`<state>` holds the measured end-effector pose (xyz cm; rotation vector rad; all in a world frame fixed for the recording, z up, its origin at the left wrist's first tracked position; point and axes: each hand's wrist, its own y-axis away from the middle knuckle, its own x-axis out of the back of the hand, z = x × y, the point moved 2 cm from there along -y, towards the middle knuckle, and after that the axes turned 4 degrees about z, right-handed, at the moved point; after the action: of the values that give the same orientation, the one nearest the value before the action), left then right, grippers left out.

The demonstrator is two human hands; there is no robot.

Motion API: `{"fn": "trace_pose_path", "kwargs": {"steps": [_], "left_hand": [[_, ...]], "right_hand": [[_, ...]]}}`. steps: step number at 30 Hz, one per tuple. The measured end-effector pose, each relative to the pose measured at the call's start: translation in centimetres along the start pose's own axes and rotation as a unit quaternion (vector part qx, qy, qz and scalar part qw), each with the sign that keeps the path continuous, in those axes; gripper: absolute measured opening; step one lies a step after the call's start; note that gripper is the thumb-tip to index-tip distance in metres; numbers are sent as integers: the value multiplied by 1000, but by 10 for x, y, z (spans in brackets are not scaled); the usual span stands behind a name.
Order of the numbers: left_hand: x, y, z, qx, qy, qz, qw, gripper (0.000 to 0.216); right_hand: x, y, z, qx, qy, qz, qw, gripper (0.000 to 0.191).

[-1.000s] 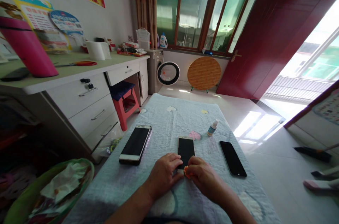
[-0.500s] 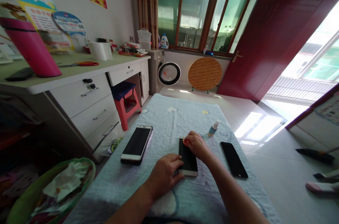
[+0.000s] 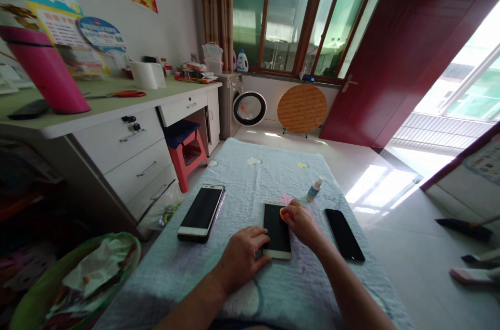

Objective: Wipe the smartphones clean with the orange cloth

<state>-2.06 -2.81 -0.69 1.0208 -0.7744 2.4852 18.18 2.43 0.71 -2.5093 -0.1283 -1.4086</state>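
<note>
A white-framed phone lies screen up in the middle of a pale blue quilt. My left hand rests on the quilt with its fingertips pressed against the phone's near left corner. My right hand is closed in a pinch on a small orange cloth, which touches the upper right part of the screen. A pink scrap lies just beyond that hand. A small spray bottle stands farther back on the right.
Another phone lies on the quilt's left side, a black phone on its right. A white desk with drawers and a red stool stand left. A green basket of rubbish sits at the near left.
My right hand with the orange cloth went from the phone's near end up to its far end, then back down and to the right on the screen. My left hand stayed put.
</note>
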Motion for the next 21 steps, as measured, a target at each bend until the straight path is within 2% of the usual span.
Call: {"fn": "trace_pose_path", "kwargs": {"steps": [10, 14, 19, 21], "left_hand": [[-6, 2, -8, 3, 22, 23, 1000, 29], [-5, 2, -9, 8, 25, 22, 999, 30], [-4, 0, -8, -1, 41, 16, 999, 47], [-4, -1, -6, 0, 45, 16, 999, 42]], "right_hand": [[13, 63, -27, 18, -54, -74, 996, 25], [13, 67, -34, 28, -56, -89, 994, 25], [0, 60, -47, 57, -48, -92, 993, 25], [-5, 58, -54, 75, -53, -93, 991, 25]]}}
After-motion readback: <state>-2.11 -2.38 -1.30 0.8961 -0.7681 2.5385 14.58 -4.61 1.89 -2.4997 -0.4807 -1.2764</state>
